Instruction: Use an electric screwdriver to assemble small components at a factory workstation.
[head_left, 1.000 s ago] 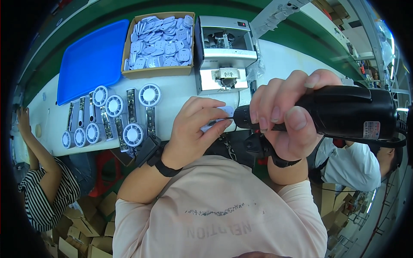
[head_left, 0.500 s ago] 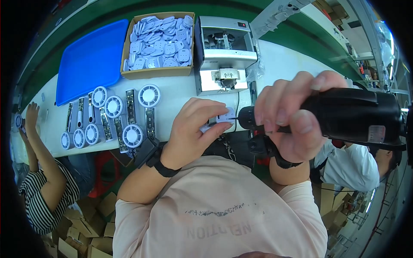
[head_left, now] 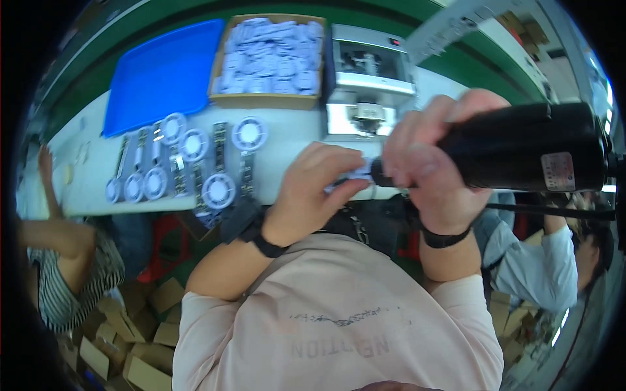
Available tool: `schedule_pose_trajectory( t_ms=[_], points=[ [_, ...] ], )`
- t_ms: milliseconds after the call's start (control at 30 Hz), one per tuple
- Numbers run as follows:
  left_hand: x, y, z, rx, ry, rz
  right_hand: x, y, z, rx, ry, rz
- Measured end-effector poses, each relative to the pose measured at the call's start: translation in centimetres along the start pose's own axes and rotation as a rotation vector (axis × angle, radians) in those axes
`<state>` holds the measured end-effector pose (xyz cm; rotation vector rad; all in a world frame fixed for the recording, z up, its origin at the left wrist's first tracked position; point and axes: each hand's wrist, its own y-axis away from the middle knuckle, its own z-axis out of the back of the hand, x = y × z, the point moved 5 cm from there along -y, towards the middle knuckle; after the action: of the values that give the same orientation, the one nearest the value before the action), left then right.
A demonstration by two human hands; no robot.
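Note:
My left hand (head_left: 313, 189) is closed, pinching a small white plastic part (head_left: 360, 173) between thumb and fingers above the front edge of the table. My right hand (head_left: 433, 166) wraps round the front of a black electric screwdriver (head_left: 528, 146), held level from the right. Its nose is right up against the white part, and the bit cannot be seen. Fingers cover most of the part. To the left lie several white round-headed fan units (head_left: 250, 134) in rows, with circuit boards showing in their handles.
A cardboard box (head_left: 264, 101) full of white plastic covers stands at the back, beside a blue tray (head_left: 163, 75). Right of the box is a silver and black bench machine (head_left: 372, 88). Co-workers sit at left and right; open cartons (head_left: 153, 375) lie on the floor.
The screwdriver's nose has closed up to the white part, and its bit, seen before, is now hidden. The whole view has shifted, with the table things now further right.

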<state>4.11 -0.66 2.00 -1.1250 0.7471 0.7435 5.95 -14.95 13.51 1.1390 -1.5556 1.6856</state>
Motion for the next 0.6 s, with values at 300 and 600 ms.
schedule_pose_trajectory(
  t_ms=[300,600],
  points=[
    [-0.4,1.8,-1.7,0.094,-0.082,-0.099,1.2,2.2,0.4,-0.119,-0.051,0.015],
    [-3.9,2.3,7.5,-0.105,-0.207,0.008,4.8,11.9,6.8,-0.198,-0.095,0.086]
  ],
)
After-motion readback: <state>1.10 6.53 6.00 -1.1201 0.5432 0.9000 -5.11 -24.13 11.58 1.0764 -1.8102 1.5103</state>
